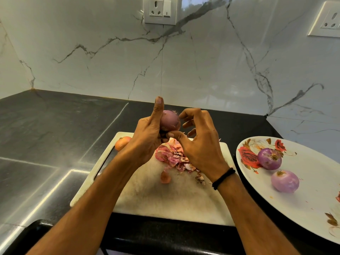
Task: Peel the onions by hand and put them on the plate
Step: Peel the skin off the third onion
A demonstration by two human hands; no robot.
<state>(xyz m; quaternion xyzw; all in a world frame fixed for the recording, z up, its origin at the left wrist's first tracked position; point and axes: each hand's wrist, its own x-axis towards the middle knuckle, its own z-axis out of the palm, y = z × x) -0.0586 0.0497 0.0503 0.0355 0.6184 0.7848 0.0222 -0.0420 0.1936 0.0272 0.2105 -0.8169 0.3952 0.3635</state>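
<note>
Over cutting board (165,199), left hand (145,137) grips half-hidden onion (170,120); right hand (202,148) grip unclear.

Faces a white, grey-veined marble wall (110,57) bearing two socket plates (160,11); meets a dark stone counter (46,129) streaked with glare.

Onion (170,120) aloft; peeled onions (269,159) on plate (311,205)

Bright, fairly even light here. The dark countertop (46,126) picks up streaky white glare on the near left, and the glossy marble wall (202,61) shows soft reflections. Wide-angle lens warps the edges, so the plate (312,208) on the right looks stretched. Everything's slightly soft.
</note>
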